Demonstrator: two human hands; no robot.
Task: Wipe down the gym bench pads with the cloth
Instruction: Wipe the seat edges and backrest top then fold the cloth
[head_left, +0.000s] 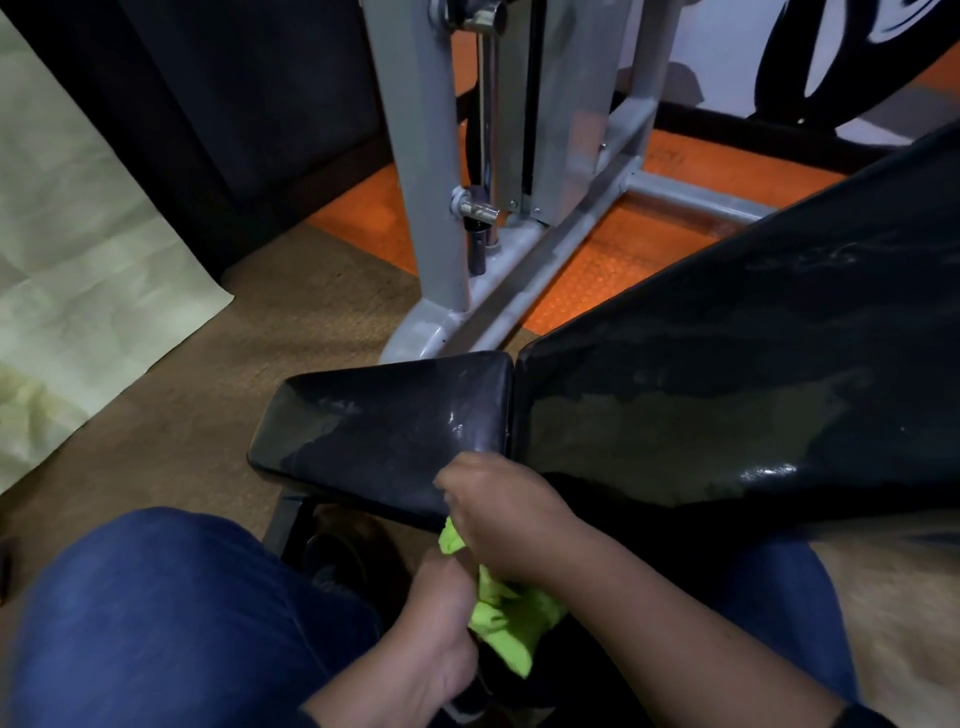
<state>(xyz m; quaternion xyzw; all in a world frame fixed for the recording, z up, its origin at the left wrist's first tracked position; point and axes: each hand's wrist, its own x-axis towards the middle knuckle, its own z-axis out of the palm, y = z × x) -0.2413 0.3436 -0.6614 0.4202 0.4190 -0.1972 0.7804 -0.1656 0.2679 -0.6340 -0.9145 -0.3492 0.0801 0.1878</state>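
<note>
A black bench seat pad (374, 431) lies in the middle, streaked with damp marks. The larger black back pad (737, 374) rises from it to the right. A lime-green cloth (506, 618) hangs bunched just below the seat pad's near edge. My right hand (506, 512) grips the cloth's top at the near right corner of the seat pad. My left hand (441, 613) holds the cloth's lower left part from below. Both hands sit between my knees in blue jeans.
A grey metal machine frame (436, 171) stands behind the bench on orange floor matting (597, 270). Brown carpet (208, 415) covers the near floor. A pale green sheet (67, 270) lies at the left. A black wheel shape (852, 52) is at the top right.
</note>
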